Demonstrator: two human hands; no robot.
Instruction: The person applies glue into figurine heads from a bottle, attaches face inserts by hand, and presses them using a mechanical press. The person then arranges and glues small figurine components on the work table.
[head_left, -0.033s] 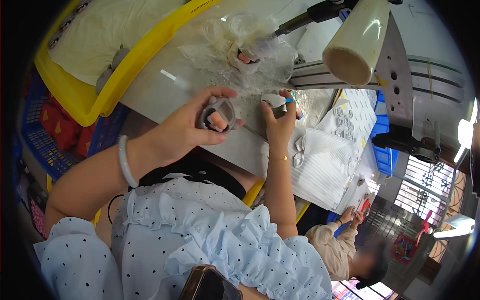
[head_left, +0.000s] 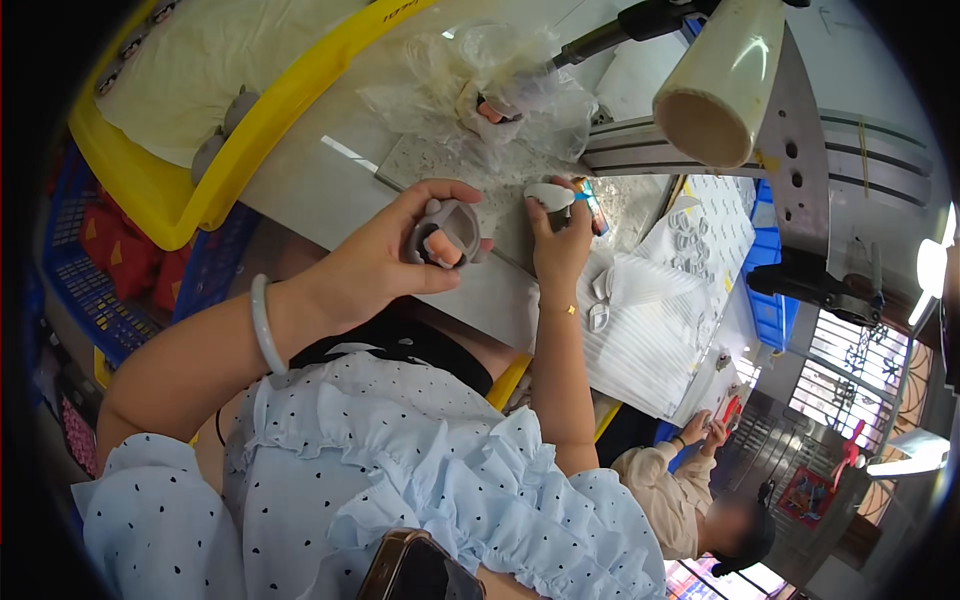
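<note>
My left hand [head_left: 400, 245] is curled round a small grey rounded toy figure [head_left: 445, 225] with an ear-like knob, holding it above the table's near edge. A peach-orange piece [head_left: 443, 247] sits in its dark hollow side. To the right, my right hand [head_left: 562, 245] pinches a white rounded piece [head_left: 550, 195] with a dark underside. A blue tip [head_left: 581, 196] shows at its fingers, beside a narrow multicoloured item [head_left: 597, 208]; whether the hand also holds these I cannot tell. The two hands are apart.
Clear plastic bags [head_left: 480, 100] with another such figure lie beyond my hands. A yellow-rimmed tray [head_left: 290, 115] with grey figures stands left, a blue basket [head_left: 90, 290] below it. A white lamp-like cylinder [head_left: 705, 120] hangs right, above ribbed white sheets [head_left: 640, 330]. Another person [head_left: 670, 490] sits far right.
My left hand has shifted slightly right with the grey figure, which has turned a little. The right hand has barely moved, still holding the white piece.
</note>
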